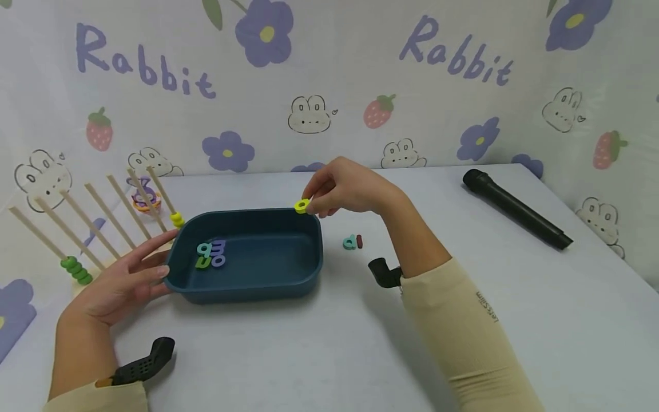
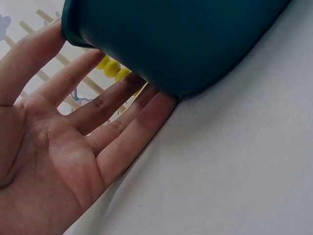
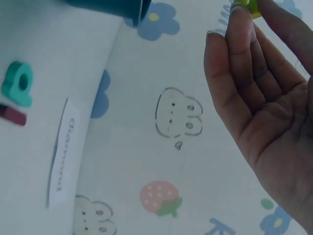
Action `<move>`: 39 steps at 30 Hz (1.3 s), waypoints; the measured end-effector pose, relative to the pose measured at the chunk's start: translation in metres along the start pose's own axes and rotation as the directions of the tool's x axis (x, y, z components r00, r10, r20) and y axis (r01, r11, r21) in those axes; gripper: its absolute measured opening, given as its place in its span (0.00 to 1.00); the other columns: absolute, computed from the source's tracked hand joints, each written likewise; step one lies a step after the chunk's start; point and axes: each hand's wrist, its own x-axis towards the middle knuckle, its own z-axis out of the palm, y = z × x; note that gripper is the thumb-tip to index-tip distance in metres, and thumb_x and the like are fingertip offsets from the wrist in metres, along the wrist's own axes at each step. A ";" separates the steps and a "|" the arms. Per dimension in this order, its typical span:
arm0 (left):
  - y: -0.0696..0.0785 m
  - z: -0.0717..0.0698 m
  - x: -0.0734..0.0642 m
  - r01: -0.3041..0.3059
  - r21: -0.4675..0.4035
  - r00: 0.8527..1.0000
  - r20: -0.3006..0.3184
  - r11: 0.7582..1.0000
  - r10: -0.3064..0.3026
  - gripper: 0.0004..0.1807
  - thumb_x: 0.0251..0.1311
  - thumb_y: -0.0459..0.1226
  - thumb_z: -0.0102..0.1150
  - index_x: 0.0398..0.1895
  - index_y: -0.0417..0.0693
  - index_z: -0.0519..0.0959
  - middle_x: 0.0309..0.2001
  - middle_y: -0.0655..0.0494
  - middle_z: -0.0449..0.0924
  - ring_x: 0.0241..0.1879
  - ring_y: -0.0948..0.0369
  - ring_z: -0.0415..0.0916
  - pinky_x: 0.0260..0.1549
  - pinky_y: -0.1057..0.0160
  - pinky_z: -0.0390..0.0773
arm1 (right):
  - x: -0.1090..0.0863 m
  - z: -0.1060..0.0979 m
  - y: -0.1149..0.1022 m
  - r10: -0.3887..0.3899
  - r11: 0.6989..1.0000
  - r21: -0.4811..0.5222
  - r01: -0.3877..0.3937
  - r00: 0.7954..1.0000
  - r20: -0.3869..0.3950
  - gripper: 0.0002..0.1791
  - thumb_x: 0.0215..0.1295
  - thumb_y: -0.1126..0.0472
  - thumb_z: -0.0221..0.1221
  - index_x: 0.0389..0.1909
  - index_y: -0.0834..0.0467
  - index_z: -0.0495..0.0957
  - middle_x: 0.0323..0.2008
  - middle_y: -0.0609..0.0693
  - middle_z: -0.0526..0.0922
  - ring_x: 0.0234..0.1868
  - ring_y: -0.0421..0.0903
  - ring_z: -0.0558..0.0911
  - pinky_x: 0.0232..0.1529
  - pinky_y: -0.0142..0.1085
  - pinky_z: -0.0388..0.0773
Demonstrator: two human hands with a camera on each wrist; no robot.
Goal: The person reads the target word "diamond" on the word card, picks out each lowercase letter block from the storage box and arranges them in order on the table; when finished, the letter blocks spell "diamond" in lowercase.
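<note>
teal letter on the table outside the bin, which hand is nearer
Right. The right hand is raised near the teal letter, pinching a yellow piece by the right end of the bin; the left hand is farther away, touching the bin's left end.

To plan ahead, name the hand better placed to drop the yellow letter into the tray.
Right hand, likely: it pinches the letter near the tray; the left hand touches the tray's left end.

The letter [image 1: 300, 210] in the right hand [image 1: 352, 186] is yellow; the tub [image 1: 244, 293] at the left hand [image 1: 120, 281], dark teal. Beyond both, a white backdrop [image 1: 340, 46] with purple flowers [image 1: 252, 34].
</note>
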 end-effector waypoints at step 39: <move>0.000 -0.001 -0.001 -0.019 -0.014 1.000 0.003 1.000 0.019 0.37 0.77 0.31 0.50 0.83 0.64 0.53 0.72 0.57 0.60 0.60 0.64 0.81 0.54 0.60 0.84 | -0.051 -0.011 0.078 0.194 0.979 -0.045 -0.200 0.974 -0.115 0.16 0.67 0.63 0.64 0.55 0.61 0.82 0.41 0.57 0.89 0.44 0.58 0.87 0.56 0.52 0.81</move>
